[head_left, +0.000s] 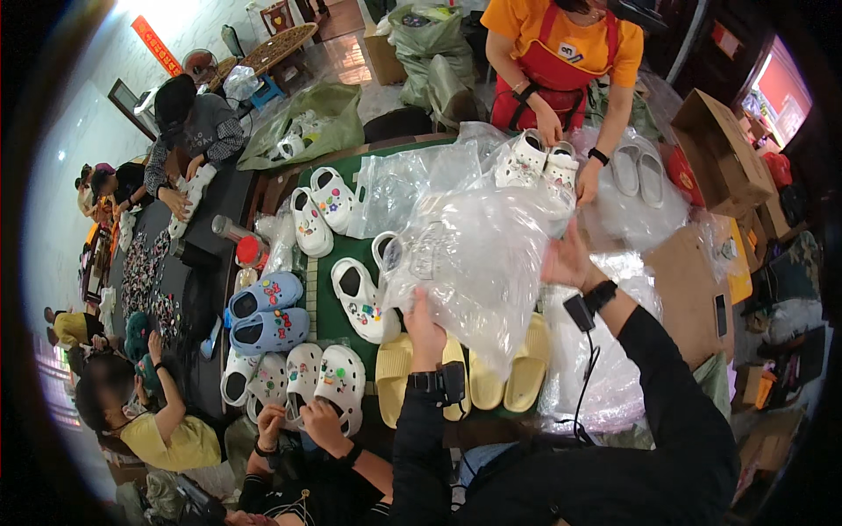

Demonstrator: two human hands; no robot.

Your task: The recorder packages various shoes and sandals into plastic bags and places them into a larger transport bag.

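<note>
A large clear plastic bag (478,272) spreads between my hands above the table. My left hand (426,330) pinches its near left edge, and my right hand (568,261) grips its right edge, with some fingers hidden behind the film. Below the bag lie pale yellow slides (529,364), partly covered by it. Left of it, a white clog (358,298) with colourful charms rests on the green mat (351,248). Beyond my right hand, a co-worker in an orange shirt and red apron holds white charm-covered clogs (524,159).
Stacked clear bags (601,377) lie under my right forearm. Blue clogs (268,329) and more white clogs (340,379) stand at the left, where another person's hands work. Grey slippers (638,173), a cardboard box (721,153) and a phone (721,316) are at the right.
</note>
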